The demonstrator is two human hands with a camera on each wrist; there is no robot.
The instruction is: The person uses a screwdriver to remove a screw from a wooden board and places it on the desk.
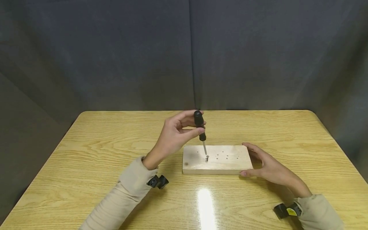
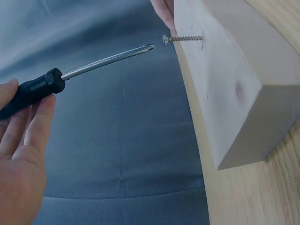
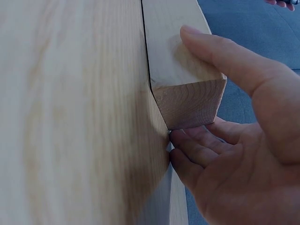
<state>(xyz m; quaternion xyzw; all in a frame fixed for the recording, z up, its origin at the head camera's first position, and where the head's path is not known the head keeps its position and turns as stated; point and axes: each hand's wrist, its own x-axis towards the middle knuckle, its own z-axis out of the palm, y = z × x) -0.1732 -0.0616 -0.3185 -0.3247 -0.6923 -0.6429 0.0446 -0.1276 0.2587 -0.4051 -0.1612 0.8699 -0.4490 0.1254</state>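
My left hand (image 1: 175,133) grips the black handle of a screwdriver (image 2: 112,59), its shaft pointing down at the board. In the left wrist view, the screwdriver's tip is slightly apart from the head of a screw (image 2: 183,39). The screw stands upright, its point in the top face of a pale wooden board (image 1: 212,164), with most of its thread exposed. At the board's right end, my right hand (image 1: 268,166) holds the wood, thumb on the near side and fingers round the far side; the right wrist view shows the thumb (image 3: 211,44) on the board.
Several small holes and a dark knot (image 1: 186,164) mark the board's top. The board lies flat on a wood-grain table (image 1: 100,159), and a dark curtain (image 1: 129,57) hangs behind the far edge. Each wrist wears a small black camera (image 1: 157,181).
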